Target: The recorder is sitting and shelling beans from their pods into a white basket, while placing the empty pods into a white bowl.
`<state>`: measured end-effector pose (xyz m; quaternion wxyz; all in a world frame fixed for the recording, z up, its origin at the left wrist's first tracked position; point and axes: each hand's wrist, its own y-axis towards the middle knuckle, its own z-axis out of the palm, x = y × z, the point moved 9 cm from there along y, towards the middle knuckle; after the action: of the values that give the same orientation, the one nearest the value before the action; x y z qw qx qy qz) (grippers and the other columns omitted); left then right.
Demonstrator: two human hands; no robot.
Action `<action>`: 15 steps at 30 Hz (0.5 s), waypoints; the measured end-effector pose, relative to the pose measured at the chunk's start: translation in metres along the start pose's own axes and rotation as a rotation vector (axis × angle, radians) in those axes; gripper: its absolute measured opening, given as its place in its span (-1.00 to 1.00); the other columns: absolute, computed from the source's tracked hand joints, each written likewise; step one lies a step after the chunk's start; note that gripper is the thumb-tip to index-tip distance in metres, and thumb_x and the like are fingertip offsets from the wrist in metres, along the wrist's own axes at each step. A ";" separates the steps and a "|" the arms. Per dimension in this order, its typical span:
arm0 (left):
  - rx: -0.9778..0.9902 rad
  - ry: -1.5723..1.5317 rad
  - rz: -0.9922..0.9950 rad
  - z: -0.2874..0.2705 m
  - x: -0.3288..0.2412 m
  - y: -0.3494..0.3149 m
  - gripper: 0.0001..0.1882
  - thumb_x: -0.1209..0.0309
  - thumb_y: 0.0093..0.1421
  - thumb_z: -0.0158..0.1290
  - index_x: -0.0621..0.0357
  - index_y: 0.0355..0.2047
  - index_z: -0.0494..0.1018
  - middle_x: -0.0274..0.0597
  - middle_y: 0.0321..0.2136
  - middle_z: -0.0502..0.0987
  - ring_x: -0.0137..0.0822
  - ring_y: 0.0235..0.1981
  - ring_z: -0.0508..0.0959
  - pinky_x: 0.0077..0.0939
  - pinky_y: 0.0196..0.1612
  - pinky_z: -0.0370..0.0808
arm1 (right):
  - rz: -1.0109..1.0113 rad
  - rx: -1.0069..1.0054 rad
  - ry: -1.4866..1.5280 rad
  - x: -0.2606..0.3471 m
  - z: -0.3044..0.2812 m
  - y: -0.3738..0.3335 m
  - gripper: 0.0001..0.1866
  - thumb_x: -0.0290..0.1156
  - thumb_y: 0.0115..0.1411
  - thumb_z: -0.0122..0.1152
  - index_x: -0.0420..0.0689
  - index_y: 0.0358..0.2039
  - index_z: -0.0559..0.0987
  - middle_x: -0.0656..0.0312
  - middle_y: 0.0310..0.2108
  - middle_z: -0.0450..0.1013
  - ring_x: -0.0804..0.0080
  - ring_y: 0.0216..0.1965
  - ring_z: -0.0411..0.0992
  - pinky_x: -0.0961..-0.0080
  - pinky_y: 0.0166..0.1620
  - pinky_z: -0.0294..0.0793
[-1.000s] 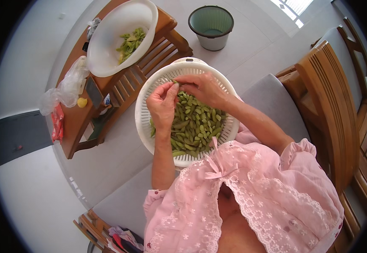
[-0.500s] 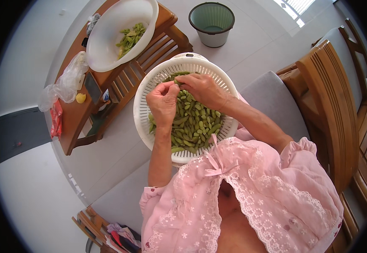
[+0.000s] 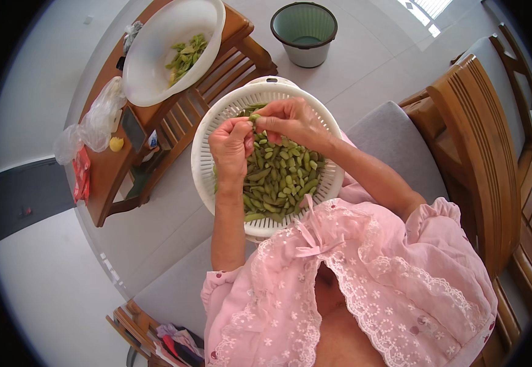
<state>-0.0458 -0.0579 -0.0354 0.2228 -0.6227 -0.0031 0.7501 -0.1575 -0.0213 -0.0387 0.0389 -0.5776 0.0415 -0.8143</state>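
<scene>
Over a round white plastic colander [image 3: 201, 153], both my hands meet at one small green bean pod [image 3: 254, 117]. My left hand [image 3: 229, 150] pinches it between thumb and curled fingers. From the other side my right hand [image 3: 299, 124] grips the pod with thumb and fingertips; part of the pod is hidden by the fingers. Below them, a heap of green bean pods [image 3: 269, 194] fills the colander, with paler green pieces lying on top. The colander rests in front of my body, close to my pink lace-trimmed clothing.
Ahead on the left, a wooden table [image 3: 104, 189] carries a large white basin [image 3: 140, 76] with green pods or husks, a clear plastic bag [image 3: 104, 116] and a yellow item [image 3: 116, 144]. A grey-green bucket [image 3: 305, 52] stands on the tiled floor. Wooden chairs [image 3: 470, 140] line the right.
My right hand has lifted slightly and its fingers have turned, showing more of the pod. My left hand has shifted a little left. The whole view has moved slightly.
</scene>
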 end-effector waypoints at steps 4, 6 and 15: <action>0.022 -0.050 -0.071 -0.001 0.005 0.001 -0.91 0.51 -0.04 0.01 0.31 -0.53 0.41 -0.35 -0.73 0.34 -0.60 -0.80 0.25 -0.80 -0.78 0.11 | 0.045 0.033 0.126 -0.011 -0.006 0.007 -0.84 -0.44 0.08 0.06 -0.29 -0.43 0.51 0.29 -0.63 0.41 0.68 -0.67 0.27 0.74 -0.60 0.24; 0.055 -0.124 -0.135 0.001 0.009 0.001 -0.90 0.48 -0.05 0.00 0.28 -0.54 0.40 -0.32 -0.70 0.35 -0.59 -0.78 0.25 -0.80 -0.77 0.13 | 0.106 0.139 0.286 -0.018 0.000 0.009 -0.83 -0.43 0.09 0.03 -0.28 -0.38 0.50 0.28 -0.61 0.41 0.68 -0.68 0.22 0.75 -0.60 0.21; 0.080 -0.317 -0.272 0.000 0.024 0.006 -0.90 0.46 -0.02 -0.03 0.25 -0.51 0.38 -0.29 -0.67 0.38 -0.59 -0.75 0.27 -0.79 -0.76 0.15 | -0.043 0.173 0.218 0.002 0.011 0.010 -0.78 -0.54 0.09 -0.05 -0.30 -0.23 0.40 0.32 -0.61 0.35 0.67 -0.63 0.25 0.72 -0.55 0.27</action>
<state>-0.0506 -0.0552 -0.0591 0.3433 -0.4814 -0.0924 0.8012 -0.1473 -0.0315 -0.0345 0.0664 -0.4808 -0.0374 -0.8735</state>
